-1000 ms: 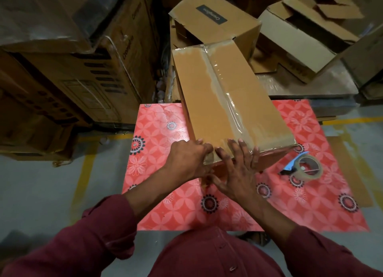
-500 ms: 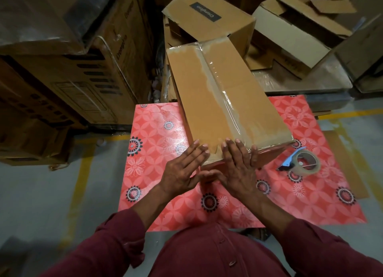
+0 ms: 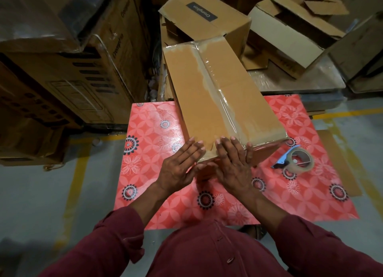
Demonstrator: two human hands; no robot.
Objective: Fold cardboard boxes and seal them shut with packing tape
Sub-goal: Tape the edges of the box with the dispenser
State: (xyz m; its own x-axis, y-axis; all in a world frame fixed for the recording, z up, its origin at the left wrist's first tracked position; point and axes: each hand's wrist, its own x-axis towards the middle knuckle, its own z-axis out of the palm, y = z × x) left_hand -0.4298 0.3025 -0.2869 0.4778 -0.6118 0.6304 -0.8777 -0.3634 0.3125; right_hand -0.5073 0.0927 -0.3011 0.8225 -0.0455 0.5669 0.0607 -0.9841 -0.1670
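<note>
1. Long brown cardboard box point(image 3: 219, 102), clear tape along its top seam: lies on the red flower-patterned desk point(image 3: 153, 136), far end overhanging.
2. Left hand point(image 3: 178, 169) and right hand point(image 3: 232, 167): fingers straight, flat on the near end, side by side.
3. Risk: uneven pressing may wrinkle the tape.
4. Contents: hidden.
5. Clear tape roll with blue dispenser point(image 3: 294, 160): beside the box.

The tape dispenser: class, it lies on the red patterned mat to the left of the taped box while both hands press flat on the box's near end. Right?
Not quite. The head view shows the tape dispenser on the mat to the right of the box. The left hand and right hand do press flat there.
</note>
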